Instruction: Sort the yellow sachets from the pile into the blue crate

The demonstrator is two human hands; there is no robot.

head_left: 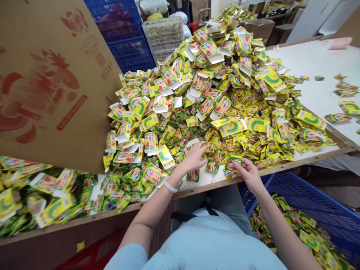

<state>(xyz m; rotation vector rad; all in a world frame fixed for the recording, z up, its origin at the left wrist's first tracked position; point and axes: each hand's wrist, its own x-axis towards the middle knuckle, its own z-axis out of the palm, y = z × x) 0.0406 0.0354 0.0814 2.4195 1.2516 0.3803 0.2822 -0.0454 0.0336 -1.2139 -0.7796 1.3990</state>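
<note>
Right hand (249, 174) pinches a green packet (231, 165) at its fingertips; left hand (196, 156) curls beside yellow packets (218, 156) near its fingers, grip unclear. The green packet appears light, soft and slippery; its flat edge suits a pinch.

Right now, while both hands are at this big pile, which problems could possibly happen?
Loose boxes lie high on the steep pile; if disturbed, some might slide toward the left hand. The packet at the right hand's fingertips is close to the wooden table edge, so it could perhaps drop over if nudged.
</note>
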